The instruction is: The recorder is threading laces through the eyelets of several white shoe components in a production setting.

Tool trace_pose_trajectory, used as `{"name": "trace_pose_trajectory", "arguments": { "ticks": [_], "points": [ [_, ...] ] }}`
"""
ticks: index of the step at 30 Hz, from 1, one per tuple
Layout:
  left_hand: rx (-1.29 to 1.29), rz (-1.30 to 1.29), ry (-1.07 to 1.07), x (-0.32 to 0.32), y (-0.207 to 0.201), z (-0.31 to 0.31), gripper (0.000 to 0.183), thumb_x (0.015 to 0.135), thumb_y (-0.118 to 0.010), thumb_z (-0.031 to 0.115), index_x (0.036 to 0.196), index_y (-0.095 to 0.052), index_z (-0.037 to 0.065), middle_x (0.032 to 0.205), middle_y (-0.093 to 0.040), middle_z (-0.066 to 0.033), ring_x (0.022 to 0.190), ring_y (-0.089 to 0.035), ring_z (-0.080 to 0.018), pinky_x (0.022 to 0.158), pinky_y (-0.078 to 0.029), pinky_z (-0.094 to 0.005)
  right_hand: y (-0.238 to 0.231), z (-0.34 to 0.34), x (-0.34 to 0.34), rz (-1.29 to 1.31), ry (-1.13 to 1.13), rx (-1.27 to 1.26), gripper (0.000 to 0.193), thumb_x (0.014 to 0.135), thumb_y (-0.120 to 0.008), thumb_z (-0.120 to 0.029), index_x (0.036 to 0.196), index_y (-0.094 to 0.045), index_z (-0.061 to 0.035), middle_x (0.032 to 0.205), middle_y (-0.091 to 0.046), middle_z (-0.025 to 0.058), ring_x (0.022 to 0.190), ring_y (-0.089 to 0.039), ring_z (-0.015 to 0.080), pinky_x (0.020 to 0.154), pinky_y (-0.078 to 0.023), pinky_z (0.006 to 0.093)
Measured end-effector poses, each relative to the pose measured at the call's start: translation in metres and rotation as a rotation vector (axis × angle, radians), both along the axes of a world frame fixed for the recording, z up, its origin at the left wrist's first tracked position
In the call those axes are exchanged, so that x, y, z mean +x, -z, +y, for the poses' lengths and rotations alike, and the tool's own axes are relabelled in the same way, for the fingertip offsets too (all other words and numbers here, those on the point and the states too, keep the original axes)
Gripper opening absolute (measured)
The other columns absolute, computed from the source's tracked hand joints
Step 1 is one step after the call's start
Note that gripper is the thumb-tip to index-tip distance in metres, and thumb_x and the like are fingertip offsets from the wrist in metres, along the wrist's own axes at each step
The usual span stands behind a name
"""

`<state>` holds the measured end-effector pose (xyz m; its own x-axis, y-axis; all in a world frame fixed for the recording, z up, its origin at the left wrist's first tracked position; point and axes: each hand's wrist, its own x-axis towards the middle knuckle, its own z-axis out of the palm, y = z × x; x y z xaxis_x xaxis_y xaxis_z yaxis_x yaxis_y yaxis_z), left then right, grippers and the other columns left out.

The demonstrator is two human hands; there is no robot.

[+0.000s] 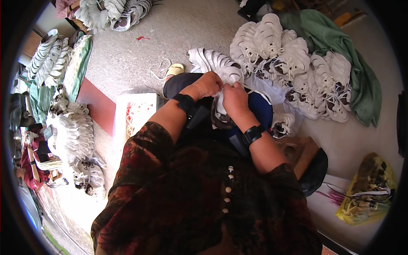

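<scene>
A white shoe upper (220, 104) with a brown inside rests upright on my lap, in front of my body. At its top my left hand (205, 86) is closed in a pinch; its fingertips hide what they grip. My right hand (236, 102), closed close beside it, pinches a white shoelace (260, 94) whose loose end trails off to the right over my dark blue trouser leg (260, 111). Just beyond my fingers lies a nested row of white shoe uppers (208, 59), touching or nearly touching the hands.
Piles of laced white uppers (293, 59) lie right by a green cloth (361, 80). More stacks (72, 131) stand left. A clear-lined box (142, 112) holds red and white laces. A wooden stool (293, 153) and yellow bag (369, 191) are at right. Another person's arm (34, 163) shows far left.
</scene>
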<state>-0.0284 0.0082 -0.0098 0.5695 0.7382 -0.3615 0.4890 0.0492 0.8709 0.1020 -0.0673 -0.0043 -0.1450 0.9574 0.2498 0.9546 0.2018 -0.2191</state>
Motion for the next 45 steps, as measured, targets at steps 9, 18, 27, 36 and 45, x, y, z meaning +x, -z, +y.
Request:
{"name": "trace_pose_trajectory", "arguments": {
  "ticks": [9,18,27,36,45],
  "points": [
    [-0.009,-0.072,-0.075,-0.002,0.013,-0.007,0.026,0.072,-0.063,0.004,0.096,-0.06,-0.003,0.077,-0.061,-0.0063,0.065,-0.058,-0.0133,0.057,-0.05,-0.0249,-0.059,-0.041,0.058,0.475,-0.665,-0.552,0.01,0.076,-0.054,-0.01,0.071,-0.054,-0.0017,0.063,-0.054,0.0095,0.06,-0.052,0.0199,0.058,-0.042,0.0323],
    [0.887,0.15,-0.036,0.031,0.003,-0.032,0.036,0.076,-0.058,0.025,0.106,-0.058,0.006,0.08,-0.062,-0.0149,0.077,-0.061,-0.0305,0.074,-0.048,-0.0355,-0.053,-0.068,0.057,1.729,-0.351,-0.381,0.013,0.087,-0.053,-0.012,0.079,-0.053,-0.0016,0.103,-0.06,0.0161,0.081,-0.051,0.0139,0.079,-0.039,0.0242],
    [0.852,0.13,-0.189,-0.002,0.002,-0.024,0.011,0.079,-0.057,0.014,0.082,-0.064,0.006,0.075,-0.063,-0.0131,0.072,-0.061,-0.03,0.067,-0.049,-0.0359,-0.047,-0.11,0.178,2.139,-0.11,0.275,0.008,0.083,-0.057,-0.007,0.079,-0.053,-0.0026,0.074,-0.052,0.0061,0.071,-0.046,0.0165,0.066,-0.039,0.0284],
    [1.147,0.184,0.211,0.037,-0.013,-0.027,0.024,0.069,-0.057,0.006,0.092,-0.064,0.012,0.093,-0.058,-0.0095,0.086,-0.059,-0.0283,0.072,-0.049,-0.0354,-0.047,-0.142,0.187,2.071,-0.01,0.153,0.008,0.085,-0.056,-0.008,0.083,-0.052,-0.0014,0.078,-0.051,0.0069,0.074,-0.045,0.0168,0.067,-0.038,0.0282],
    [1.11,0.462,0.028,-0.071,-0.025,-0.039,0.01,0.067,-0.051,0.001,0.074,-0.057,0.004,0.076,-0.059,-0.0165,0.072,-0.059,-0.0323,0.065,-0.049,-0.0391,-0.018,-0.204,0.333,1.904,0.407,0.51,0.005,0.083,-0.052,-0.003,0.078,-0.05,-0.0034,0.071,-0.048,0.0059,0.068,-0.046,0.0167,0.06,-0.039,0.0287]
  ]
}}
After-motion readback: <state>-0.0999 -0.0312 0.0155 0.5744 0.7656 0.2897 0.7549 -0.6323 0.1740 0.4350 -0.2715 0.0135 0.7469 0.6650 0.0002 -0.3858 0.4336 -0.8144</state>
